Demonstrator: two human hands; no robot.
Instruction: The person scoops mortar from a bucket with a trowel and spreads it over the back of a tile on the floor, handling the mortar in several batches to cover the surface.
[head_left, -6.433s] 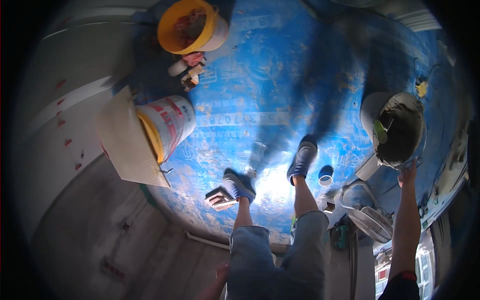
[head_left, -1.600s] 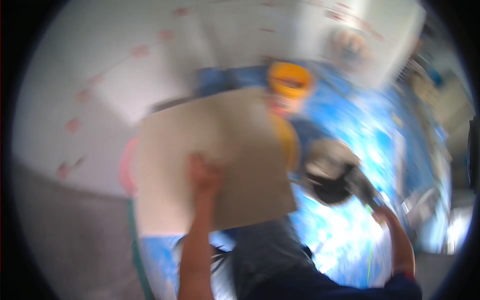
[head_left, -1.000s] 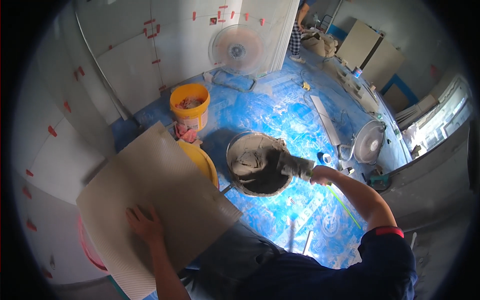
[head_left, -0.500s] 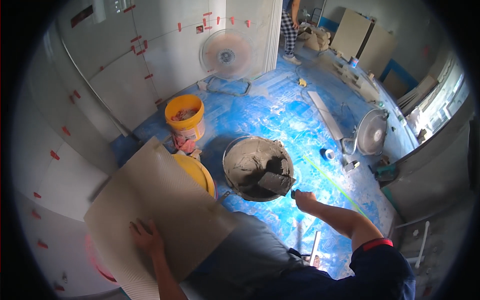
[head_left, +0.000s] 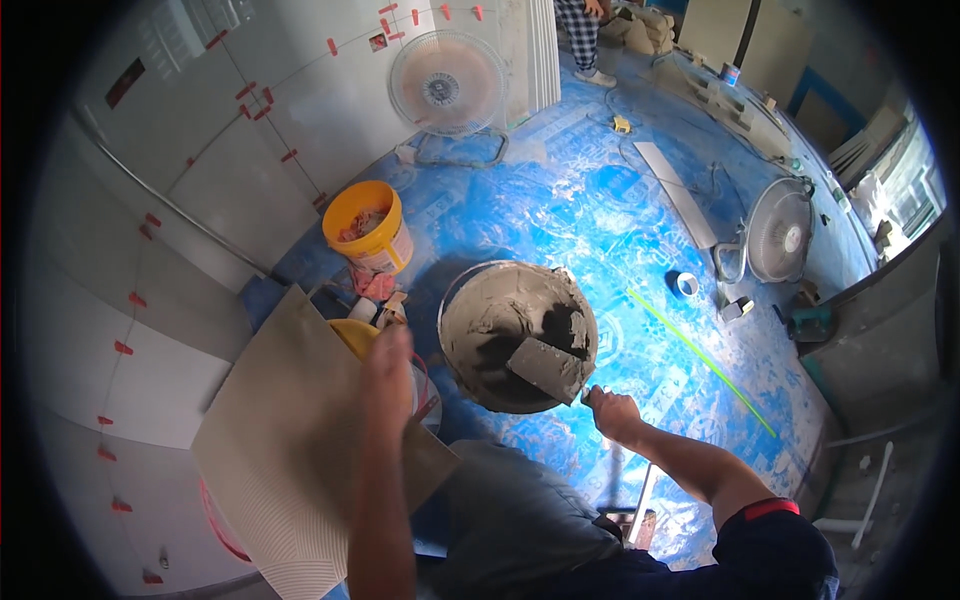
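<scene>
My right hand [head_left: 613, 414] is closed around the handle of a trowel [head_left: 548, 371]. Its flat grey blade lies over the right front part of a round bucket [head_left: 444, 330] of wet grey mortar [head_left: 515, 290]. My left hand [head_left: 388, 362], smeared by motion, is above the far right edge of a large beige-grey tile [head_left: 270, 410], so its fingers cannot be made out. Fine ridges run along the tile's lower end. A yellow bucket [head_left: 352, 337] is partly hidden beneath the tile and my left arm.
Beyond the tile stands a yellow bucket [head_left: 378, 250] of debris, with a pink cloth [head_left: 372, 284] beside it. Fans stand by the wall [head_left: 440, 90] and at right [head_left: 780, 232]. A green strip [head_left: 705, 365] and a tape roll [head_left: 684, 284] lie on the blue-covered floor. Another person's legs [head_left: 580, 40] show far off.
My left hand has lifted off the tile's middle and moved right and away from me. The trowel stays in my right hand at the mortar bucket. The view has tilted down.
</scene>
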